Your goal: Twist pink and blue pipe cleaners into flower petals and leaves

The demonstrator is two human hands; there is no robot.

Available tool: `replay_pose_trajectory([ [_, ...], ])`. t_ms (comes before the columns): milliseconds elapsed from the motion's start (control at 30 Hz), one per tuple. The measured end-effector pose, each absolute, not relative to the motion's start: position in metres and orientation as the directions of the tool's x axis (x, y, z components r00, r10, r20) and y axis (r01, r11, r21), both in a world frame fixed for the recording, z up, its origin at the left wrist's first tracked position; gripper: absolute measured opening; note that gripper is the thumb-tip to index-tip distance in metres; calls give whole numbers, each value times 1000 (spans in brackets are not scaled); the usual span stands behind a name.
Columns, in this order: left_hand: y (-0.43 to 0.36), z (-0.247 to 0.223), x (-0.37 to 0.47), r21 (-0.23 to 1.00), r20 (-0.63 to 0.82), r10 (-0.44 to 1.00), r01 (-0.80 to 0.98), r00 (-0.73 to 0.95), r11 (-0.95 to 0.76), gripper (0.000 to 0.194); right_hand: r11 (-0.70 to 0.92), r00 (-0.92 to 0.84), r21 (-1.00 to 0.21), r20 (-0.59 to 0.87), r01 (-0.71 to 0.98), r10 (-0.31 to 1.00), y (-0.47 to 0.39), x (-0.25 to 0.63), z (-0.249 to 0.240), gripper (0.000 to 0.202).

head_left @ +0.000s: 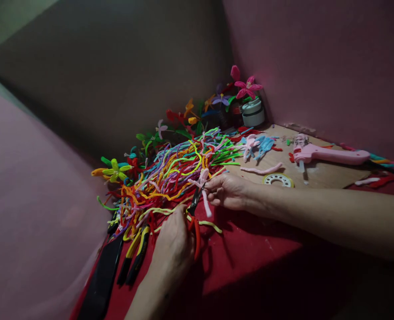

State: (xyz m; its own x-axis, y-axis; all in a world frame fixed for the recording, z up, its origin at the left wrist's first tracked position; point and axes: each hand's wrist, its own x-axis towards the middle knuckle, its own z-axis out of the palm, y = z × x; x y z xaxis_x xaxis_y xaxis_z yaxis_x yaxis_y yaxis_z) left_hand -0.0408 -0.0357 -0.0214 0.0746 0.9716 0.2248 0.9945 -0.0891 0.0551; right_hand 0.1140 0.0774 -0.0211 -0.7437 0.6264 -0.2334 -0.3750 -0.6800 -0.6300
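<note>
My left hand (pixel 177 240) is closed round red-handled pliers (pixel 194 203) with black jaws, which point up and away towards my right hand. With its fingertips, my right hand (pixel 227 191) pinches a pale pink pipe-cleaner piece (pixel 203 175) with petal-like loops. One pink end hangs below the fingers. The plier tips lie against or just beside this piece; whether they grip it I cannot tell. Just behind both hands spreads a heap of coloured pipe cleaners (pixel 170 164). A pale yellow pipe cleaner (pixel 210 226) passes behind the pliers.
Black-and-yellow pliers (pixel 138 253) and a black flat object (pixel 100 280) lie at the left. A pink glue gun (pixel 333 154) and a tape roll (pixel 279 179) are at the right. Finished flowers (pixel 247 88) and a white container (pixel 253 113) stand along the wall. Red cloth (pixel 243 249) covers the front.
</note>
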Motion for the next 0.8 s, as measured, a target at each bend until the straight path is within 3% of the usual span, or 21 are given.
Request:
replay_pose_trajectory([
  [100,-35,-20,-38,24,216,972,995,92,-100,40,-701,-746,-614,-259,-363,613,78,114,-22,13],
  [233,-35,-15,-34,82,158,977,984,146,-160,44,-729,-761,-613,-304,-303,572,78,115,-21,12],
  [400,-36,-8,-27,134,27,997,989,66,-69,49,-740,-771,-607,-310,-290,557,77,115,-20,12],
  [500,-35,-7,-24,43,-5,1000,999,3,-3,43,-736,-772,-622,-318,-269,551,76,115,-18,14],
  [667,-31,-5,-18,-237,-75,993,969,-91,71,29,-690,-776,-682,-289,-244,561,75,115,-19,13],
  [800,-28,-8,-18,-268,-100,992,962,-79,49,22,-698,-798,-656,-239,-287,553,76,112,-26,15],
])
